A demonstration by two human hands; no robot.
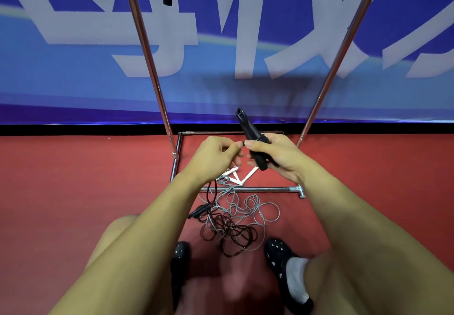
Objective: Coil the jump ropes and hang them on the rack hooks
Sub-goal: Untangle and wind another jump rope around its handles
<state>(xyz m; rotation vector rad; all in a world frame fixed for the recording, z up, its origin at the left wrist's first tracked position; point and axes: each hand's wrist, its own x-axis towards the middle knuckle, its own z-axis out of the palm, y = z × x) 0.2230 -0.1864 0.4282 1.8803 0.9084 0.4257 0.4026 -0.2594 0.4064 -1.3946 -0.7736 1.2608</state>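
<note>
Big white characters run across the blue banner [73, 88] on the wall; they are cut off at the top, so none can be read.

Bright, even light from overhead. A soft shadow falls on the banner [258, 81] just above the hands, and straight poles bow outward toward the edges.

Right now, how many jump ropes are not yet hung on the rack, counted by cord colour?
Grey rope, on the floor: 1
Dark rope, its black handle in the right hand: 1
Total: 2
</note>
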